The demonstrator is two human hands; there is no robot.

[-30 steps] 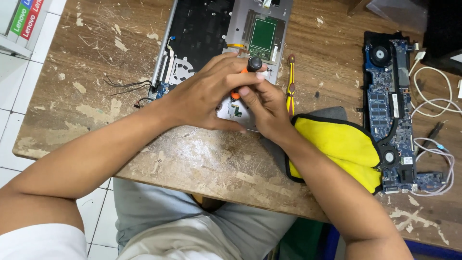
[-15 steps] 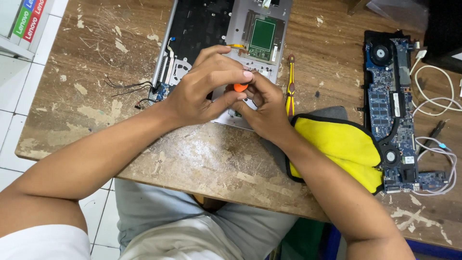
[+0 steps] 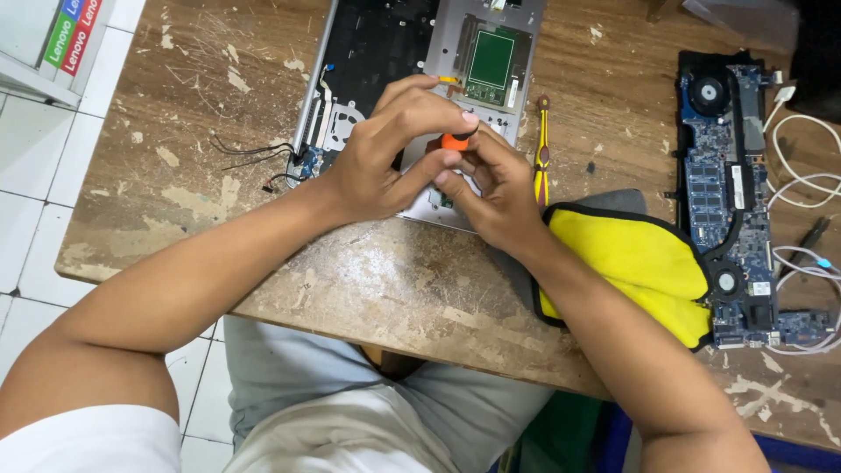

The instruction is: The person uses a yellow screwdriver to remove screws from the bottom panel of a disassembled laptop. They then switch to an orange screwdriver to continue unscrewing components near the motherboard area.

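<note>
The opened laptop chassis [image 3: 385,52] lies at top centre on the table [image 3: 175,175]; the motherboard [image 3: 731,193] lies at right, the cloth [image 3: 639,263] between them.

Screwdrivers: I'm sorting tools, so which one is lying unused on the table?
The slim yellow-handled screwdriver, lying beside the right hand; both hands grip the orange-handled one.

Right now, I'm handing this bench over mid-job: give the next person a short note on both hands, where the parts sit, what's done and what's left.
Left hand: fingertips pinch the orange screwdriver at its top.
Right hand: fingers steady the driver lower down, over the opened laptop shell.
Parts: the shell lies inside-up on the wooden table; the blue mainboard is already out and lies to the right, beside a yellow cloth. A yellow tool lies just right of the hands.
Done: mainboard removed.
Left: the spot under the driver tip is hidden by the hands, so check it first.
</note>
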